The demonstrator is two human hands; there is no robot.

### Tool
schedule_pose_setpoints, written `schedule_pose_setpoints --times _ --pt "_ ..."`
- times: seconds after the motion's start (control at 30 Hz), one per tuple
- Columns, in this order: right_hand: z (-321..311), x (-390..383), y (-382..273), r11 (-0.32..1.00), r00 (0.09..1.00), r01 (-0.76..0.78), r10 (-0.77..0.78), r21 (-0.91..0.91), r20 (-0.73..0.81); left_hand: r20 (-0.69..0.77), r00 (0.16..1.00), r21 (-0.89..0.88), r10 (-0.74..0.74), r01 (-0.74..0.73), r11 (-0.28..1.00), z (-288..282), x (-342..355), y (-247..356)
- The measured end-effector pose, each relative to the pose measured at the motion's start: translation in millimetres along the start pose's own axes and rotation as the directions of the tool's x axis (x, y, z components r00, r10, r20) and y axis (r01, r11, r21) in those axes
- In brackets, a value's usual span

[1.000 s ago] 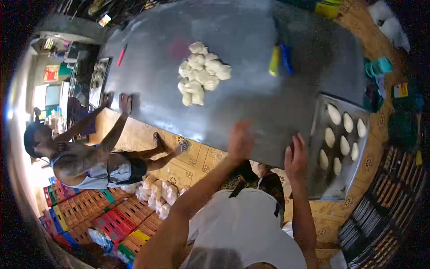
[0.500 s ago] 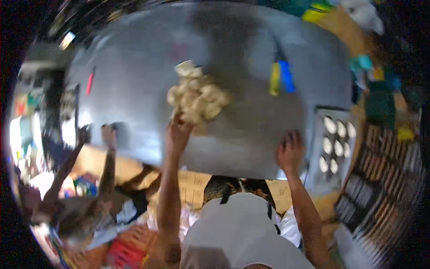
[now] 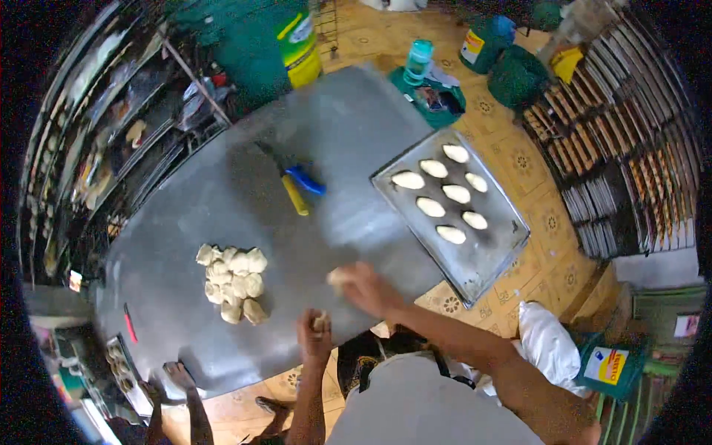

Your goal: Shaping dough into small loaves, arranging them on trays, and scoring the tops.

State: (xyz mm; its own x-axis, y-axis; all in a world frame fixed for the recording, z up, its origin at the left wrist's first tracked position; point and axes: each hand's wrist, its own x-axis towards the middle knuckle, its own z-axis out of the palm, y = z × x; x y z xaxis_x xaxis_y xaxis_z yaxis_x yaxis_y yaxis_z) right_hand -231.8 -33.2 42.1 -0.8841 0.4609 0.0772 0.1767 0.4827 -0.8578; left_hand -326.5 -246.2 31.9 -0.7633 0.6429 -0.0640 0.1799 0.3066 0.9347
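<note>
We have one small, cream-coloured lump of soft dough [image 3: 321, 324] in our left hand [image 3: 314, 335], the fingers curled in around it, just above the near edge of the surface. A second pale, rounded dough lump [image 3: 337, 277] shows at the fingertips of our right hand [image 3: 365, 289], farther in over the surface; that hand is blurred, and we cannot tell whether its fingers close on the lump or only press against it. Our two hands are near each other but apart.

To the left of them, we see a cluster of cream, roundish dough pieces [image 3: 233, 283] resting on the broad, smooth grey surface [image 3: 356, 200], many touching one another. Beyond our hands lie two dark-bladed tools, one with a blue handle [image 3: 305, 180] and one with a yellow handle [image 3: 294, 196], close beside each other. On our right, a rectangular grey metal tray [image 3: 478, 271] at the surface's edge carries eight pale, tapered dough shapes [image 3: 456, 194], spaced apart.

Farther left lies a slim red-handled tool [image 3: 130, 323], and near it a co-worker's hand [image 3: 179, 374] rests at the surface's edge. Past the tray, we see a turquoise bottle [image 3: 418, 61] and a tall rack of stacked trays [image 3: 608, 141].
</note>
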Motion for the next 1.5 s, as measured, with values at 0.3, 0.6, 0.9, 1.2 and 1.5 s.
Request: schedule_pose_setpoints --times 0.3,0.6,0.9,1.2,1.5 --pt "-64.5 -47.5 55.7 0.702 0.951 0.181 -0.304 -0.688 -0.059 -0.176 0.975 0.86 0.138 0.084 0.503 6.7 79.8 -15.8" --pt "-30.1 -56.8 73.3 0.723 0.934 0.342 -0.332 -0.601 0.133 0.046 0.994 0.798 0.103 -0.099 0.594 -25.4 -3.1 -76.6" --pt "12.4 0.4 57.5 0.865 0.976 0.011 -0.118 -0.502 -0.182 -0.182 0.983 0.656 -0.02 0.137 0.742 1.0 91.2 -59.7" --pt "-5.8 61.3 37.2 0.792 0.956 -0.036 -0.15 -0.609 -0.252 -0.323 0.921 0.828 0.217 0.164 0.536 10.6 123.7 -27.1" --pt "-17.7 -8.2 84.3 0.801 0.984 -0.103 -0.005 -0.589 -0.178 -0.067 0.965 0.809 0.252 -0.095 0.58 -12.6 54.5 -33.6"
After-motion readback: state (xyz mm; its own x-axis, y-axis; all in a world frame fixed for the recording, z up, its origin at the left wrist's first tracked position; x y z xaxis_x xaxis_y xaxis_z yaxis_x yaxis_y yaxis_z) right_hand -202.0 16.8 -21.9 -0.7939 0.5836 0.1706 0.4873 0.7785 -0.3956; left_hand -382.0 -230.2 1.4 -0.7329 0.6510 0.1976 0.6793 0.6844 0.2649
